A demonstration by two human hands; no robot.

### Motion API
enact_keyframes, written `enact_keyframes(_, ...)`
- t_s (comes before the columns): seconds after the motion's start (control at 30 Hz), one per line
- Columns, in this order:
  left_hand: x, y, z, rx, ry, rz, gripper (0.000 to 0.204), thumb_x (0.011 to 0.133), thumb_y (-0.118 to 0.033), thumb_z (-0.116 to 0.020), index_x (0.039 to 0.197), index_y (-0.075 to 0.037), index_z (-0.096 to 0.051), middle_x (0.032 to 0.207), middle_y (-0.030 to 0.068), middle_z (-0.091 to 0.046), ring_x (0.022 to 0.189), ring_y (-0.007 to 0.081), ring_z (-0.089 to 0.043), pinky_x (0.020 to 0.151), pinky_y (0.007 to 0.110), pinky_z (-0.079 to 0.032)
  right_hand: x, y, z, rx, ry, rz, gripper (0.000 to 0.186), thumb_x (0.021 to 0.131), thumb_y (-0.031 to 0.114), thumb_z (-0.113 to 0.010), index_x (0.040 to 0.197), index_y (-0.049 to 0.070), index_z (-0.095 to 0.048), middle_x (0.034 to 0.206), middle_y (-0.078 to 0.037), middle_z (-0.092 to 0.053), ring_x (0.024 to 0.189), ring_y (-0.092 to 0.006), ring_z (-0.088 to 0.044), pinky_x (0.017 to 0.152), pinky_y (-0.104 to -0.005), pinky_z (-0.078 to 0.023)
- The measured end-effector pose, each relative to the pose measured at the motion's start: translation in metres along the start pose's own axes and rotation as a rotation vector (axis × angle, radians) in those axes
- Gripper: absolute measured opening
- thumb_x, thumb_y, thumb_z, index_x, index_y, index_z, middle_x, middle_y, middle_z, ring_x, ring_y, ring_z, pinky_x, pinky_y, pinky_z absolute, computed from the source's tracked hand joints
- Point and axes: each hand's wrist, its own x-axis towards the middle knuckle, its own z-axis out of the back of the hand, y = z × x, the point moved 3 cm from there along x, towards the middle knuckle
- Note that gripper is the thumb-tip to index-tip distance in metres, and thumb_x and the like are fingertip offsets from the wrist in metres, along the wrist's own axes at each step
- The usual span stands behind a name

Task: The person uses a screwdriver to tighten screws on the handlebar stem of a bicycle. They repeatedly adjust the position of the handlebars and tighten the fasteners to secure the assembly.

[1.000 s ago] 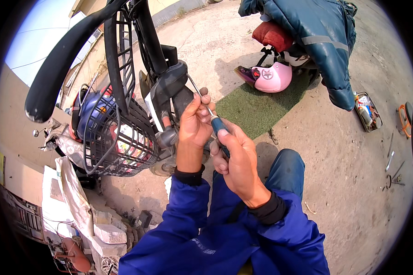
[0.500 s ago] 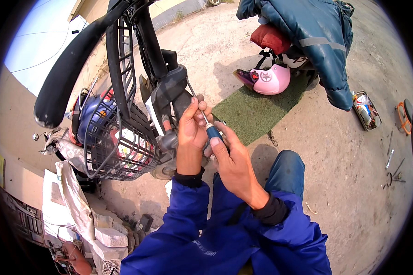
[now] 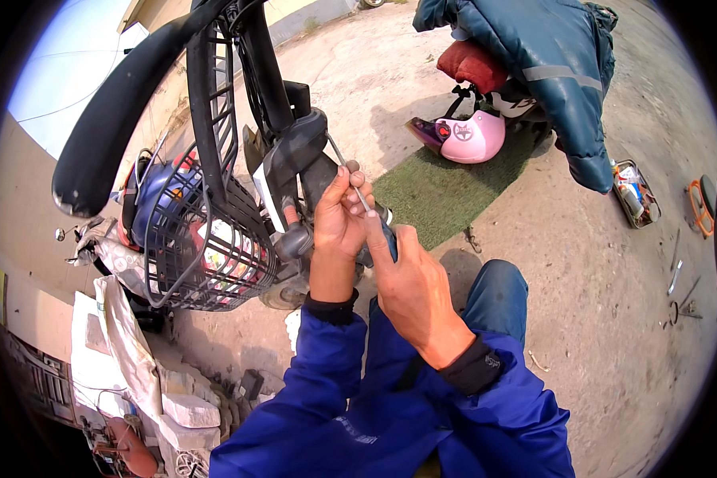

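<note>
Both of my hands are on one screwdriver (image 3: 362,199), set against the dark body of a bike or scooter (image 3: 295,151). My right hand (image 3: 414,291) is closed around its dark blue handle, the thumb lying along it. Higher up, the fingers of my left hand (image 3: 338,219) pinch the thin metal shaft. The shaft slants up and left, its upper end by the black cover below the steering column; the exact contact is too small to tell. A black basket (image 3: 215,263) with bags in it hangs left of my left hand.
A black handlebar grip (image 3: 107,135) juts in at upper left. Beyond my hands, a pink helmet (image 3: 474,137) hangs above a green mat (image 3: 434,199), beside a dark teal padded cover (image 3: 542,72). A tool tray (image 3: 636,193) and loose tools (image 3: 677,275) lie at right.
My right hand has shifted its grip on the screwdriver handle, with the fingers now wrapped more tightly and the thumb straighter. My left hand stays on the shaft, slightly to the right.
</note>
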Motion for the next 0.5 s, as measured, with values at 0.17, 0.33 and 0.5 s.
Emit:
enact_keyframes(0.17,0.0,0.001,-0.015,0.043,-0.091,-0.004,0.032,0.11,-0.026,-0.064,0.128,0.0,-0.06,0.092,0.0003,-0.063,0.068,0.0058,-0.048,0.06,0.02,-0.042,0.005,-0.013,-0.006,0.644,0.057,-0.336,0.056,0.104,0.015,-0.064,0.154,-0.003,-0.047,0.095,-0.021,-0.061,0.077,-0.0312,-0.069,0.06,-0.0439,-0.055)
enact_keyframes(0.33,-0.004,-0.007,0.001,-0.004,-0.072,-0.01,0.03,0.111,-0.025,-0.063,0.125,0.001,-0.06,0.091,0.0007,-0.062,0.069,0.0056,-0.049,0.059,0.02,-0.043,0.006,-0.002,-0.007,0.173,-0.117,0.022,0.052,0.106,0.017,-0.063,0.152,-0.003,-0.05,0.091,-0.022,-0.063,0.077,-0.029,-0.071,0.065,-0.0404,-0.057)
enact_keyframes(0.5,-0.007,-0.005,-0.015,-0.008,-0.121,-0.001,0.032,0.11,-0.025,-0.064,0.125,0.002,-0.06,0.094,0.0012,-0.063,0.069,0.0059,-0.049,0.06,0.02,-0.043,0.007,-0.011,-0.011,0.874,0.023,-0.47,0.048,0.11,0.02,-0.057,0.152,-0.001,-0.05,0.088,-0.014,-0.063,0.06,-0.0173,-0.059,0.053,-0.0311,-0.047)
